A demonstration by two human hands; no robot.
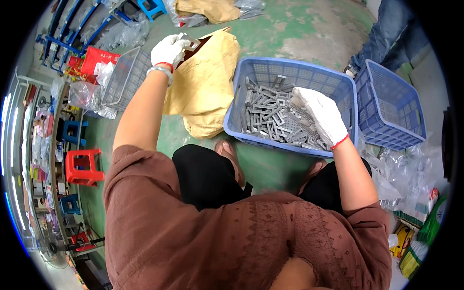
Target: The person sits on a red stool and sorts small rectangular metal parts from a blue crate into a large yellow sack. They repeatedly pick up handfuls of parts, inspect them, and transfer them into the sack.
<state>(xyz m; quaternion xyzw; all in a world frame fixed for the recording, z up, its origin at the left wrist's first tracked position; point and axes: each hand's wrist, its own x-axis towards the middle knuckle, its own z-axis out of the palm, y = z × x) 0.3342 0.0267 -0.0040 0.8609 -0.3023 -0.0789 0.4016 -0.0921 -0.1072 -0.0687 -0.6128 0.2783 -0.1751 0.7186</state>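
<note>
My left hand (169,50), in a white glove, grips a grey metal frame (192,42) with a rectangular opening. It holds the piece at the mouth of a yellow woven sack (205,87), whose dark inside shows. My right hand (316,112), also gloved in white, reaches into a blue plastic basket (295,64) on the floor. Its fingers are drawn together over the pile; whatever they hold is hidden. Many similar grey metal frames (270,113) lie jumbled in the basket, and bare perforated bottom shows beside my right hand.
Another blue basket (391,108) stands to the right, near a person's jeans-clad leg (386,36). On the left are a grey mesh crate (126,77), a red stool (84,167) and loaded shelves (48,140). Clear plastic bags (406,171) lie at the right.
</note>
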